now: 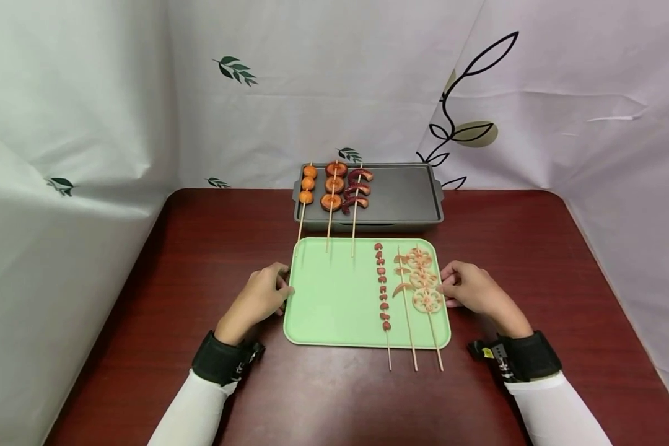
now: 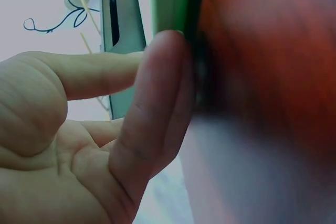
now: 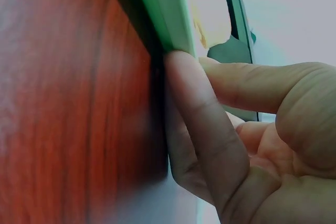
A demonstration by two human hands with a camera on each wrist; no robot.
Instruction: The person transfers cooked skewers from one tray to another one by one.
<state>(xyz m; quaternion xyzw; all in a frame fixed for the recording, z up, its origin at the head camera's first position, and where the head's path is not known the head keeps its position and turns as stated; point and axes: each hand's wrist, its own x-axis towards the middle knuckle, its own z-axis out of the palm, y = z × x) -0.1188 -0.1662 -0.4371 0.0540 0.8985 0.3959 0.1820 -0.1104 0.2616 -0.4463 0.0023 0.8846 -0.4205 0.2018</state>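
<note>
A light green rectangular tray (image 1: 334,291) is held between my two hands in the head view. My left hand (image 1: 263,290) pinches its left rim, thumb on the edge and fingers at the side. On the opposite rim my right hand (image 1: 471,288) grips the same way. Both wrist views show fingertips against the green edge; fingers under it are partly hidden. Along the tray's right side lie a skewer of small red pieces (image 1: 383,288), a skewer of thin curved pieces (image 1: 402,271) and a lotus-root skewer (image 1: 424,279), their sticks jutting past the near rim.
Behind the tray stands a dark grey grill pan (image 1: 404,192). On its left part rest a skewer of orange balls (image 1: 308,184), a mushroom-like skewer (image 1: 334,184) and a skewer of dark red curved pieces (image 1: 358,189). Their sticks reach over the tray's far rim. White patterned cloth (image 1: 323,93) surrounds the table.
</note>
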